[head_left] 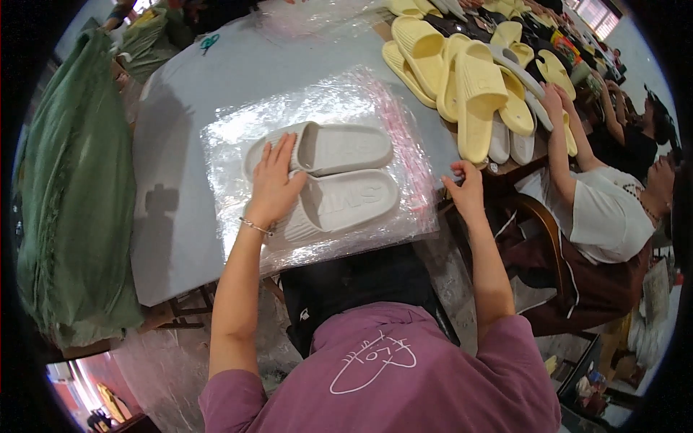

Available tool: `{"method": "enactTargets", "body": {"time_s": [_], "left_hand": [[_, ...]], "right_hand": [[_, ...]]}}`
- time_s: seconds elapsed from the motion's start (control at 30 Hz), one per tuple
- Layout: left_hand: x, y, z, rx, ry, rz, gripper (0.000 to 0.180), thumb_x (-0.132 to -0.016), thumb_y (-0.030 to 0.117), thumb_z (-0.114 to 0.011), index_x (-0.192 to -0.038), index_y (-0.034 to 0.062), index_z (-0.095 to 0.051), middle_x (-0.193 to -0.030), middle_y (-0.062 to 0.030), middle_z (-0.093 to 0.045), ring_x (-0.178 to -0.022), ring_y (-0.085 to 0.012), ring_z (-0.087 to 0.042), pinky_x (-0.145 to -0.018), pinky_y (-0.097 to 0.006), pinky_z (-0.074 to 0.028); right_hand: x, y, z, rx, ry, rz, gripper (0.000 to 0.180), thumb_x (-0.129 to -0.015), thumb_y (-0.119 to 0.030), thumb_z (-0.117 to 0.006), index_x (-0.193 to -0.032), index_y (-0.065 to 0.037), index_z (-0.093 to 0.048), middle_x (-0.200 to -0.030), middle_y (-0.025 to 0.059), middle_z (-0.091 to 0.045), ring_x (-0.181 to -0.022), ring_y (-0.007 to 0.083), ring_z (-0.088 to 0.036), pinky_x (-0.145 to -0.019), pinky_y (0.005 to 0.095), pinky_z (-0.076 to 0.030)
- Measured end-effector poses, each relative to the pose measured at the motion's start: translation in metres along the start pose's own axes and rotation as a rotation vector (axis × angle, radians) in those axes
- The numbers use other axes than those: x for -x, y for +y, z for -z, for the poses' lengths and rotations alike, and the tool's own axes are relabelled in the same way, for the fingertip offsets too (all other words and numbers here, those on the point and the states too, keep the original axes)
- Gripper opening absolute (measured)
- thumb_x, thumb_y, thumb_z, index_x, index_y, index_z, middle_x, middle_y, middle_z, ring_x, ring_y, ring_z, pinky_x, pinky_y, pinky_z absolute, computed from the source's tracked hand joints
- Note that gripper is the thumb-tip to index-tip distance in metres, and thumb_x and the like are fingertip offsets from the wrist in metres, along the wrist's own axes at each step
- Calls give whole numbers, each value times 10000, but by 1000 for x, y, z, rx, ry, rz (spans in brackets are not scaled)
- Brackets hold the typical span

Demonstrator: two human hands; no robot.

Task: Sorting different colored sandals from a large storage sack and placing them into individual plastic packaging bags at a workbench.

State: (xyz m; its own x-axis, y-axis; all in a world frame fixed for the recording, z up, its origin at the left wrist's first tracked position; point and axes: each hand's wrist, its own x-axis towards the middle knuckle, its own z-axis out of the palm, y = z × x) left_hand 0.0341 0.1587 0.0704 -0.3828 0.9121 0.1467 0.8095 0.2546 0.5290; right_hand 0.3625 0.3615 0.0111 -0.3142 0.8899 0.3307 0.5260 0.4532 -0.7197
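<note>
A pair of light grey slide slippers lies side by side on a stack of clear plastic bags [229,180], toes to the left. My left hand [274,179] rests flat over the straps, fingers stretched out across the far slipper [354,148]. Its thumb reaches toward the near slipper [354,200], whose strap is partly covered by the hand. Off the table's right edge, my right hand [468,190] hovers with bent fingers apart from the thumb. Nothing shows in it, and the slippers are well to its left.
The grey table [173,238] carries green-handled scissors [209,43] at its far left. Yellow slippers [480,94] and some grey ones are heaped at the right. A green sack [72,195] stands at the left. A co-worker [610,209] sits at the right, hands by the heap.
</note>
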Motion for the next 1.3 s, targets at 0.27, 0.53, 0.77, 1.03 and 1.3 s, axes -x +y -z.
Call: {"method": "enactTargets", "body": {"time_s": [0.27,0.53,0.77,1.03,1.3], "left_hand": [[33,-18,26,-6,172,5,610,-922,345,-450,-1435,62,-279,-1490,-158,-267,-1368,-428,-199,-1090,-555,-180],[98,-63,17,-236,61,218,485,-953,223,-367,-1379,-9,-342,-1449,-179,-332,-1368,-368,-236,-1088,-553,-203],[120,-83,13,-275,147,215,537,-931,241,-407,-1394,-18,-329,-1478,-182,-287,-1373,-383,-215,-1114,-501,-150],[102,-69,8,-292,166,205,564,-929,279,-428,-1401,-10,-315,-1482,-171,-282,-1375,-376,-215,-1121,-496,-140],[112,-78,12,-342,179,282,571,-925,278,-446,-1402,-8,-316,-1480,-174,-286,-1376,-353,-229,-1126,-480,-150]], "right_hand": [[-16,-96,-11,166,62,336,84,-751,-118,-693,-803,-67,-650,-788,77,-611,-854,265,-546,-811,405,-399],[-1,-201,-136,175,-528,671,205,-726,-166,-579,-890,-45,-602,-905,155,-584,-912,343,-517,-782,459,-386],[-45,-220,-94,123,-195,859,120,-713,-69,-537,-824,-27,-558,-841,170,-548,-825,349,-524,-726,450,-405],[-195,-206,35,162,250,520,213,-836,-162,-532,-931,27,-559,-972,249,-566,-902,432,-539,-796,517,-421],[-77,-168,-132,291,-240,496,230,-736,-103,-580,-940,1,-554,-951,203,-573,-903,394,-552,-799,479,-434]]}}
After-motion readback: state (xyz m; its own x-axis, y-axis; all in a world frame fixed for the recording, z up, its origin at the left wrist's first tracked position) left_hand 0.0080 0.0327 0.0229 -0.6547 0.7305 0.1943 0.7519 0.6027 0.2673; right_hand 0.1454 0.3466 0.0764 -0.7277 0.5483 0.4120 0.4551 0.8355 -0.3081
